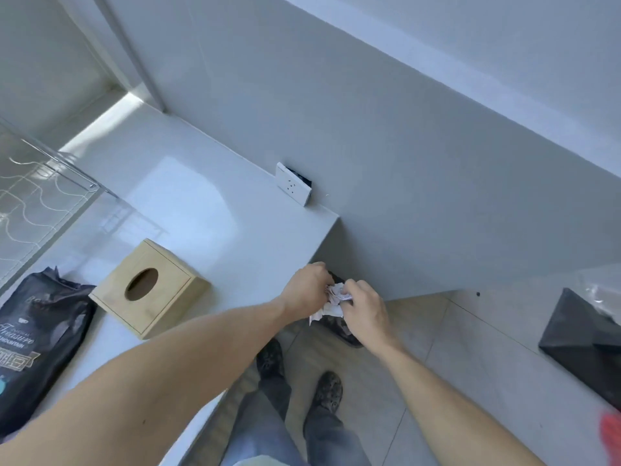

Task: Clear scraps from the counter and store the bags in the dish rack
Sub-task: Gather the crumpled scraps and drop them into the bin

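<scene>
White counter (188, 196) edge, crumpled paper scrap (332, 299) pinched between left hand (307, 285) and right hand (363, 306) fingers, over dark bin (342, 334)

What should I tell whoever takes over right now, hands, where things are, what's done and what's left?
Left hand and right hand both grip a crumpled white paper scrap, held past the counter's end, above a dark bin on the floor.
Black coffee bag lies on the counter beside the wooden tissue box; the wire dish rack is at far left.
Done: scraps seem gathered off the counter.
Left: drop the wad, probably into the bin, then put the coffee bag in the rack. Any other bags are out of view.
</scene>
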